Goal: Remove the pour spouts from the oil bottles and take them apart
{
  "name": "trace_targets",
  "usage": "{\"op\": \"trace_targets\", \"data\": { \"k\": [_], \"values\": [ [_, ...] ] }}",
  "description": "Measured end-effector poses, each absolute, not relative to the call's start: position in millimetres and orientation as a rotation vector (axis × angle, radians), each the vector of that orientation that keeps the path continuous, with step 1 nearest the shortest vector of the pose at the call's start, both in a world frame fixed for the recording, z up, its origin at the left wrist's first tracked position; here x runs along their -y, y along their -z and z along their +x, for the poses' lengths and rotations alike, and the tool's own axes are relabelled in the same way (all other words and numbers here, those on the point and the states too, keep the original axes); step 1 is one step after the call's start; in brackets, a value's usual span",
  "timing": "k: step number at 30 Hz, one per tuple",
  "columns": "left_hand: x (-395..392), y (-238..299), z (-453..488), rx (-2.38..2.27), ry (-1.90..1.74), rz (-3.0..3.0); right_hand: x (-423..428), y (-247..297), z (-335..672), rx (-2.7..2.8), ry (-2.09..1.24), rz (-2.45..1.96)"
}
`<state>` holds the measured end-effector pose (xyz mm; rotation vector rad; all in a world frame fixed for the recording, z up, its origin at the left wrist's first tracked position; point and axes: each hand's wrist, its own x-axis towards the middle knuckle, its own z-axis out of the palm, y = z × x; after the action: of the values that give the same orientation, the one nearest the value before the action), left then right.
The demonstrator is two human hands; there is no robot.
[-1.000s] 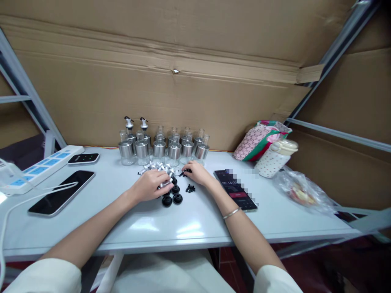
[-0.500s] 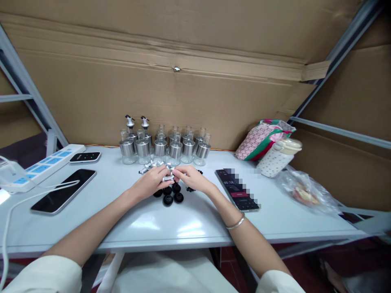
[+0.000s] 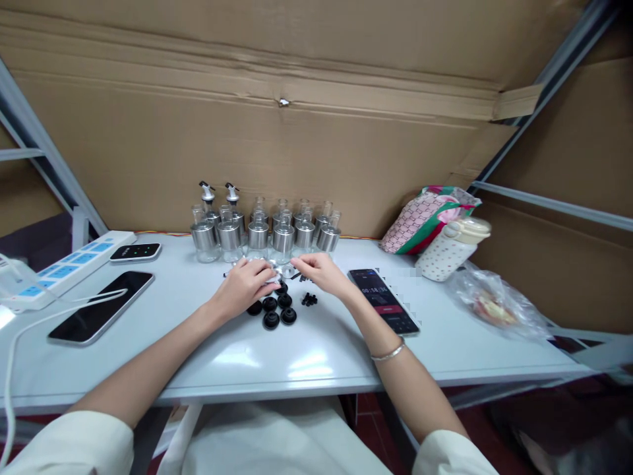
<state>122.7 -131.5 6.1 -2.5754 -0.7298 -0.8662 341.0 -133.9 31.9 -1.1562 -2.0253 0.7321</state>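
Note:
My left hand (image 3: 248,284) is curled closed around a small silver pourer part (image 3: 275,280), mostly covered by the fingers. More silver pourer parts (image 3: 285,270) lie just behind and between the hands. My right hand (image 3: 319,272) has thumb and forefinger pinched together; whatever is between them is too small to make out. Beneath it lie thin black strips (image 3: 298,276). Several round black stoppers (image 3: 271,320) stand in front of my left hand. A little pile of black caps (image 3: 309,299) sits in front of my right hand.
Glass bottles with steel bands (image 3: 283,237) stand in rows at the back; two carry pourers (image 3: 232,192). A power strip (image 3: 64,270) and phone (image 3: 101,309) lie left. To the right are a timer phone (image 3: 384,303), spotted flask (image 3: 448,254), pink bag (image 3: 420,221) and plastic bag (image 3: 494,307).
My hands, which met over the silver parts, have moved apart. The right hand has shifted right and back, uncovering the black cap pile; the left has drawn slightly left.

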Motion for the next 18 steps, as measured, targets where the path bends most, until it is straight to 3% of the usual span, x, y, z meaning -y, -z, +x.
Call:
{"op": "trace_targets", "data": {
  "k": [6,18],
  "values": [
    [129.1,-9.0,118.0,0.726,0.935,-2.589,123.8,-32.0,369.9,2.154,-0.894,-1.274],
    [129.1,-8.2,117.3,0.721,0.909,-2.640,121.2,-28.0,377.7,2.304,-0.885,-1.683]
  ]
}}
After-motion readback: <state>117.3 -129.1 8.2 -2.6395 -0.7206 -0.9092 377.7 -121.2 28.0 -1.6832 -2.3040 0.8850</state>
